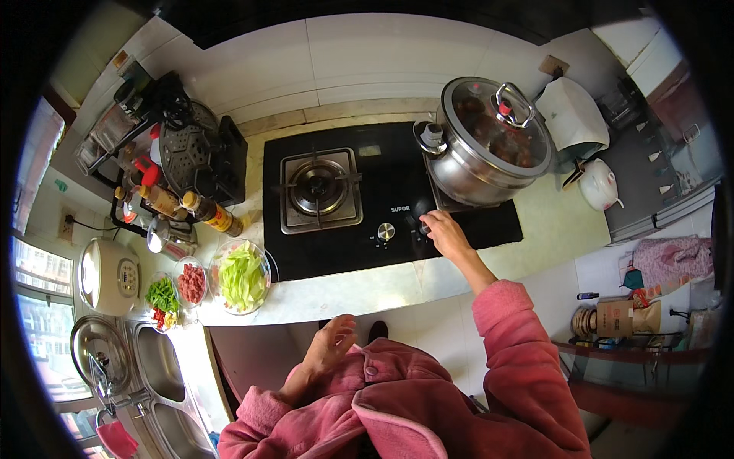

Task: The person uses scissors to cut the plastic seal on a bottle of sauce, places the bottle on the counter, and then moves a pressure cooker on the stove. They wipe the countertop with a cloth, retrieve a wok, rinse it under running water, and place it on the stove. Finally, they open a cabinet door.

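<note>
My right hand (444, 230) has its fingertips on the right control knob (425, 229) of the black glass gas hob (321, 255), partly hiding it. The left control knob (386, 232) is untouched. Just above my hand, a steel pot (479, 175) with a glass lid (467, 117) sits on the right burner; dark food shows through the fogged glass. Nothing stands on the left burner (317, 186). My left hand (331, 344) is held in front of my body below the counter edge, holding nothing, its fingers loosely bent and apart.
Left of the hob are bowls of sliced green vegetable (243, 275), raw meat (192, 283) and chopped peppers (162, 295). Sauce bottles (212, 213), a rice cooker (109, 276) and a double sink (160, 361) lie beyond. A white container (599, 185) stands right of the pot.
</note>
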Action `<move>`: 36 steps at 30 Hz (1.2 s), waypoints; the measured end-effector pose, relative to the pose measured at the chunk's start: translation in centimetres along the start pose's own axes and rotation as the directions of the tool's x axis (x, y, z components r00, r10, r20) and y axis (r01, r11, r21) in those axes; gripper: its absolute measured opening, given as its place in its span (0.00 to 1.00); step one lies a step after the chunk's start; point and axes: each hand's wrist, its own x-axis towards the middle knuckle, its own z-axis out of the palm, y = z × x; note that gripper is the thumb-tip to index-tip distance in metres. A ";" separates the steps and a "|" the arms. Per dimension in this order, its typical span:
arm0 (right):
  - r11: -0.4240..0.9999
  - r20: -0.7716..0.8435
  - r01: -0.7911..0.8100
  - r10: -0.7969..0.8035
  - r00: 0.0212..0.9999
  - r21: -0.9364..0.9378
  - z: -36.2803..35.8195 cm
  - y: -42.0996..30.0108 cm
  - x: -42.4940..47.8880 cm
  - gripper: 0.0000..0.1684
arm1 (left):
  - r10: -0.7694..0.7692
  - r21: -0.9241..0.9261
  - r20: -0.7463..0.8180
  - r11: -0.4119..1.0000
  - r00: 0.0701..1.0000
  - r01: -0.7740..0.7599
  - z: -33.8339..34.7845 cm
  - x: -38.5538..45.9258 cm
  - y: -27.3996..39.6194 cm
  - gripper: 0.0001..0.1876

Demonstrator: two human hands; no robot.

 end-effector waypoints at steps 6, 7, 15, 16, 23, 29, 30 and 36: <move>0.997 -0.001 0.012 -0.012 1.000 -0.075 -0.1 0.1 0.1 0.19 | -0.037 0.003 -0.010 0.999 0.999 0.037 0.9 -0.3 -0.2 0.20; 0.995 0.009 -0.026 0.027 1.000 -0.091 -0.2 -0.2 0.2 0.18 | -0.040 0.013 -0.008 0.999 0.999 0.040 1.1 -0.3 -0.1 0.20; 0.966 -0.073 -0.202 0.193 0.978 -0.159 0.1 -1.1 0.1 0.22 | -0.025 0.028 -0.008 0.999 1.000 0.025 1.6 -0.6 0.2 0.19; 0.963 -0.084 -0.205 0.193 0.978 -0.174 0.1 -1.2 0.2 0.22 | -0.024 0.028 -0.007 0.999 1.000 0.024 1.6 -0.6 0.0 0.19; 0.951 -0.153 -0.212 0.181 0.972 -0.223 0.3 -1.4 0.2 0.23 | 0.047 0.055 -0.024 0.997 0.999 -0.046 1.6 -0.7 -0.7 0.19; 0.937 -0.178 -0.245 0.205 0.963 -0.248 0.8 -1.4 0.5 0.26 | 0.031 0.069 -0.039 0.997 0.999 -0.028 1.6 -0.9 -1.2 0.19; 0.934 -0.182 -0.253 0.211 0.960 -0.251 0.7 -1.4 0.5 0.26 | 0.021 0.075 -0.035 0.997 0.999 -0.018 1.6 -0.9 -0.8 0.19; 0.904 -0.171 -0.314 0.274 0.946 -0.290 0.7 -1.2 0.7 0.28 | 0.008 0.061 -0.036 0.998 0.999 -0.006 2.0 -0.6 -0.8 0.19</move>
